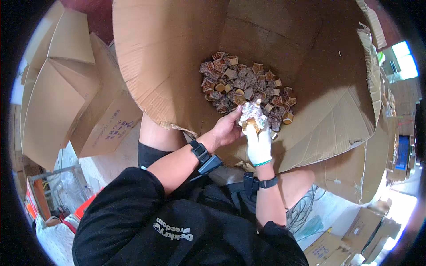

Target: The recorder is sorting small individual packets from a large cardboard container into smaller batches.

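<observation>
In front of me I hold a small chunky piece (252,111) with a pale, glittery top and a golden-brown lower part. My left hand (227,128) is bare and closes on its left side, the thumb resting along the edge. My right hand (259,145), in a white knitted glove with a green cuff, grips it from below; the glove partly covers it. Just beyond my hands, a pile of similar small house-like pieces (244,86), brown, grey and tan, lies inside a large cardboard box (177,53).
The box's ragged rim (310,155) curves close around my hands, with my knees against its near side. Folded cardboard (62,102) leans at the left. Coiled cable (301,208) lies on the floor at right, near flattened cartons (337,248).
</observation>
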Motion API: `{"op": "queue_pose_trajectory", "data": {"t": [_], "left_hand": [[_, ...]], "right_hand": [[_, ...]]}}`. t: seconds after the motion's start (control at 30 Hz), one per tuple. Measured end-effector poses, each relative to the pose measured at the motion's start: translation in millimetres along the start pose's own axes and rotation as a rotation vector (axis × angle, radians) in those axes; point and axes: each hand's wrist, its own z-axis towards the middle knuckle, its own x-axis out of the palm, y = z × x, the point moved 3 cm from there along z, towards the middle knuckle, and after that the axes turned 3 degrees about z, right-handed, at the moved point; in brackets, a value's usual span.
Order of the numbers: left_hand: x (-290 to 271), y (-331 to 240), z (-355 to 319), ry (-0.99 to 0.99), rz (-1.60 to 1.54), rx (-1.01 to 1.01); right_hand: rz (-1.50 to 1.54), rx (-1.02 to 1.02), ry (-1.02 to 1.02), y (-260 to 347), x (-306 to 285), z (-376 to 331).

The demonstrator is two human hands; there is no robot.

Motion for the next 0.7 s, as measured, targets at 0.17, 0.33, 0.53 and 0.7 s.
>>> {"op": "queue_pose_trajectory", "data": {"t": [0.17,0.33,0.53,0.7], "left_hand": [[-3.9,-0.5,2.9,-0.002,-0.015,0.112],[-6.7,0.3,5.0,-0.047,-0.011,0.165],[-8.4,-7.8,9.4,-0.1,0.09,0.167],[-24.1,-1.6,19.7,-0.164,0.102,0.04]], "right_hand": [[-0.047,-0.091,-0.152,-8.8,13.6,3.6],[-0.093,0.019,-0.166,-15.7,12.2,8.8],[-0.201,0.036,0.118,-14.2,3.4,17.0],[-0.263,0.064,0.307,-30.5,1.8,22.1]]}}
